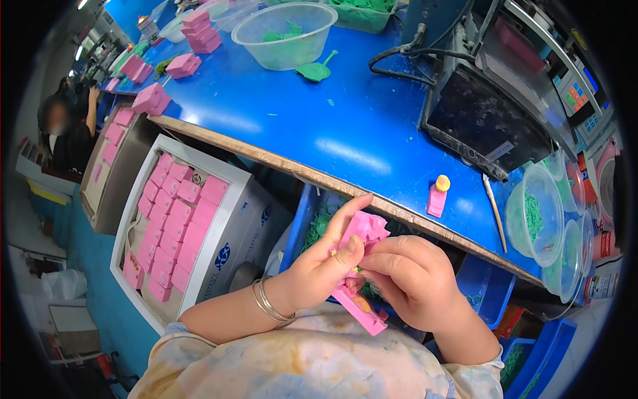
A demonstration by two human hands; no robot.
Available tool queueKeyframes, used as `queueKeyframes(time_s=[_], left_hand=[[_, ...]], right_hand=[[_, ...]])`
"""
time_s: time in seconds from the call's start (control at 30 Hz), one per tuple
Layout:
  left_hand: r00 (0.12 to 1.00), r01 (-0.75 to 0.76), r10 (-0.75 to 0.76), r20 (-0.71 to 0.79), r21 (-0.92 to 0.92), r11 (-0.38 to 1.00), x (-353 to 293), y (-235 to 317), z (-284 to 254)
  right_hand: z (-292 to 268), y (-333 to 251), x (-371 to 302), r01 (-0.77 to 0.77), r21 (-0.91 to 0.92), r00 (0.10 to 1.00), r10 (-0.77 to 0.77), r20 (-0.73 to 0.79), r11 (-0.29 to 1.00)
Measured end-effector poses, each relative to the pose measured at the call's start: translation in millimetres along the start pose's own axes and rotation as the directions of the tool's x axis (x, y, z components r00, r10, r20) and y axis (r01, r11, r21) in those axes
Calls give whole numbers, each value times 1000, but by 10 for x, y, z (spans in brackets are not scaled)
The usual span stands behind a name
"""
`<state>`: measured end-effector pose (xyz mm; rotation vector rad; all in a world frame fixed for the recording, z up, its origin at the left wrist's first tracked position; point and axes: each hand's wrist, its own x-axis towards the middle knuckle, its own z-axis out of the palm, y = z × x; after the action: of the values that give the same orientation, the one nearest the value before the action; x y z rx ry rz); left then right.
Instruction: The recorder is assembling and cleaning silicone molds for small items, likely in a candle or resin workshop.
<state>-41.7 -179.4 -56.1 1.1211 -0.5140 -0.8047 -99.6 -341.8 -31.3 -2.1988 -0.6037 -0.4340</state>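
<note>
In front of my body, my left hand (323, 267) grips a pink rubber mould (359, 310) that is spread apart, its thumb pressed on the pink material. One part of the mould rises above the thumb; a longer strip with a yellow patch hangs below. My right hand (413, 274) is closed in a pinch at the middle of the mould, where a small bit of green and yellow shows. The fingertips hide what lies between them. On the blue table, beyond my right hand, stands a small pink block with a yellow round top (438, 196).
A wooden-handled tool (494, 211) lies near clear bowls (535, 216) with green scraps. A dark machine (488, 116) stands at the back right. To the left, a white-framed tray (222, 174) holds several pink moulds. A blue bin (488, 286) sits under the table edge. Far left is another person (63, 143).
</note>
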Motion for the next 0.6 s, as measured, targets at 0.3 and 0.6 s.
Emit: queueKeyframes(time_s=[0.3, 0.6], left_hand=[[1000, -3, 2, -20, -9, 1000, 1, -52, -27], [992, 122, -117, 40, -152, 981, -34, 65, -16]], right_hand=[[46, 1, -30, -42, 23, 995, 44, -93, 999], [49, 0, -79, -113, 115, 985, 126, -117, 987]])
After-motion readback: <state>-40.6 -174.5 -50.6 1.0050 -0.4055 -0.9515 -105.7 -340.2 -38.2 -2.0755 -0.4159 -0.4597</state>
